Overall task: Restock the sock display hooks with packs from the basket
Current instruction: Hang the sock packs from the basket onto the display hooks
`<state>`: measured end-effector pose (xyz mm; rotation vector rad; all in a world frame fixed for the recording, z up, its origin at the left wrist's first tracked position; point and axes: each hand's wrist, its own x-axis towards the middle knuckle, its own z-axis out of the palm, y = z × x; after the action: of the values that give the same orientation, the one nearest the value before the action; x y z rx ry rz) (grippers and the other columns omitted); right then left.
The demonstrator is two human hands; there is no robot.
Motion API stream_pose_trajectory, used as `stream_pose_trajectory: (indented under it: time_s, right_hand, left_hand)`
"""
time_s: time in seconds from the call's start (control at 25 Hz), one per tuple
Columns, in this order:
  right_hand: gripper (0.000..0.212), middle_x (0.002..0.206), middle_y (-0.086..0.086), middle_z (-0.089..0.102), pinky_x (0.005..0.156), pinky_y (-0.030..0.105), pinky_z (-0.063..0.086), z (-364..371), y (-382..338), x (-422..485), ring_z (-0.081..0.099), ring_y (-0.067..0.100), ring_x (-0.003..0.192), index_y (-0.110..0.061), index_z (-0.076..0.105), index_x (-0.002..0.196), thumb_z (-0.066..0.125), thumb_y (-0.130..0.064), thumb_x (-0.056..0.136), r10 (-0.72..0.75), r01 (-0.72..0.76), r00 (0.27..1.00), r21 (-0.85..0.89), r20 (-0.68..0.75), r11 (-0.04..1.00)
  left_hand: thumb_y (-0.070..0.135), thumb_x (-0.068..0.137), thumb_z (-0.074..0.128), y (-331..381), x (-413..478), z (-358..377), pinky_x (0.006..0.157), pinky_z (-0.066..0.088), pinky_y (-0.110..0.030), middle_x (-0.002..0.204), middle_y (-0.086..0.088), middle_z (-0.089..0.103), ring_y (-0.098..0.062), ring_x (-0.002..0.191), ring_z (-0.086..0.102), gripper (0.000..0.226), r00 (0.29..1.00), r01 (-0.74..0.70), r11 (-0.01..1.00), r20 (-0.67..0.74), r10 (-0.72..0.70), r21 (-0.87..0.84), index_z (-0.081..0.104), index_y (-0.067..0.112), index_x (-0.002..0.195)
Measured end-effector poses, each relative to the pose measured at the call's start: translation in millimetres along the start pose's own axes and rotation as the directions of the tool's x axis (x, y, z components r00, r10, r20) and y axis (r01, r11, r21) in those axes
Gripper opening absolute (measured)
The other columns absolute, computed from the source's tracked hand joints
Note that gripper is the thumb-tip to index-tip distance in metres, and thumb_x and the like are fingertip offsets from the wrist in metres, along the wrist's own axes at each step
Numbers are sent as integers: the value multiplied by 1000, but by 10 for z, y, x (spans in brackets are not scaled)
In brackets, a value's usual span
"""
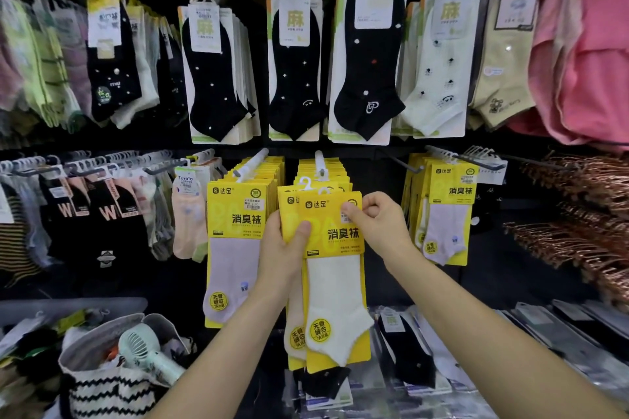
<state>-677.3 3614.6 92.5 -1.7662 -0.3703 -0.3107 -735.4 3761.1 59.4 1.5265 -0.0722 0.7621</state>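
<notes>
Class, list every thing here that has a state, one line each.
yellow sock packs: held before the hook, not hung.
left hand: grips their left edge.
right hand: pinches the front pack's top corner.
centre hook: holds a row of packs.
zigzag bag: open, handheld fan inside.

Packs (335, 269) before hooks (320, 161); basket (112, 381) lower left

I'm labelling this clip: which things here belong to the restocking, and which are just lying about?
Job: yellow packs, gripped by left hand and pinched by right hand; white hook behind them.
Lying about: fan, striped bag, copper hangers, pink clothes.
</notes>
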Motion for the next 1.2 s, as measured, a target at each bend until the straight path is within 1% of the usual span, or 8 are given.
stream_pose_trajectory:
  time_s: [0.16, 0.28, 0.48, 0.68, 0.96, 1.04, 1.12, 1.2]
  right_hand:
    - [22, 94, -6, 60, 65, 16, 42, -80, -139, 72, 58, 6, 83, -28, 57, 104, 65, -35, 85, -170, 175, 983, -94, 63, 980]
    - [10, 96, -8, 54, 68, 17, 37, -79, -270, 160, 51, 6, 85, -24, 68, 93, 63, -30, 87, -316, 348, 937, -360, 147, 865]
    - [9, 81, -9, 59, 70, 22, 41, -57, -400, 399, 54, 8, 78, -19, 62, 82, 59, -19, 90, -185, 200, 980, -294, 79, 935]
    - [10, 77, -10, 59, 62, 23, 43, 79, -485, 613, 55, 7, 73, -21, 63, 80, 59, -23, 89, -134, 133, 991, -312, 20, 941]
    - [15, 74, -9, 60, 60, 27, 47, 257, -429, 660, 56, 12, 68, -19, 66, 83, 60, -30, 90, -122, 129, 992, -375, 42, 918]
    - [14, 78, -7, 61, 62, 29, 49, 228, -425, 645, 56, 13, 72, -19, 68, 85, 60, -29, 90, -108, 119, 993, -371, 52, 921]
    - [13, 92, -1, 62, 77, 38, 51, 212, -430, 584, 58, 17, 87, -20, 65, 89, 57, -30, 90, -198, 168, 980, -397, -33, 902]
    - [15, 90, -2, 60, 78, 36, 48, 227, -448, 429, 56, 15, 86, -23, 59, 84, 56, -37, 89, -330, 290, 941, -332, -71, 898]
  left_hand:
    - [18, 90, 59, -26, 34, 19, 64, 49, -8, 100, 12, 63, 3, 88, 60, 21, 1000, -12, 997, -2, 12, 70, 53, 26, 108]
    - [18, 90, 60, -46, 50, 53, 62, 48, -7, 100, 10, 63, 2, 87, 60, 22, 1000, -6, 996, 13, 5, 87, 53, 22, 110]
    - [18, 96, 49, -62, 69, -15, 76, 50, -22, 103, 6, 65, -6, 94, 61, 14, 1000, 2, 999, 11, -2, 45, 54, 29, 103]
    - [18, 97, 45, -47, 61, -344, 85, 50, -33, 107, 2, 65, -15, 101, 61, 17, 991, -41, 998, -124, 47, 50, 54, 30, 105]
    - [17, 98, 45, 14, 85, -795, 71, 51, -13, 104, 10, 67, -1, 91, 65, 20, 981, -63, 991, -176, 83, 116, 57, 23, 111]
    - [17, 97, 45, 35, 69, -783, 73, 53, -17, 104, 10, 67, 0, 90, 65, 18, 982, -51, 994, -173, 68, 99, 57, 25, 109]
    - [19, 97, 47, 49, 56, -733, 81, 53, -27, 105, 6, 67, -6, 94, 65, 15, 986, -41, 997, -159, 52, 70, 56, 28, 105]
    - [21, 95, 50, 59, 48, -660, 84, 53, -31, 107, 3, 68, -13, 98, 65, 13, 988, -42, 998, -145, 49, 50, 57, 27, 105]
